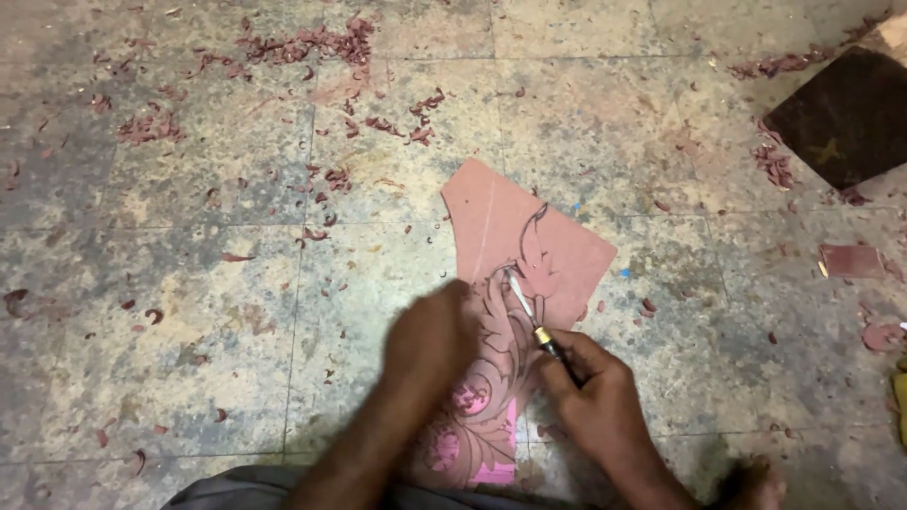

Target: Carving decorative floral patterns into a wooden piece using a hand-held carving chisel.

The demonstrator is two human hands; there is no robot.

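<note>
Worn, mottled tiled floor (189, 283) strewn with reddish shavings (312, 42), thickest at the top. Dark brown square board (846, 118) at the upper right corner, a small reddish offcut (850, 260) below it. Pink carving panel (510, 246) flat on the floor at centre, leaf and scroll pattern cut into its lower half. Left hand (430, 340) pressed down on the panel's left edge, blurred, grip impossible to tell. Right hand (590, 397) clenched around a carving tool (534, 316), metal tip touching the panel beside the carved leaf.
</note>
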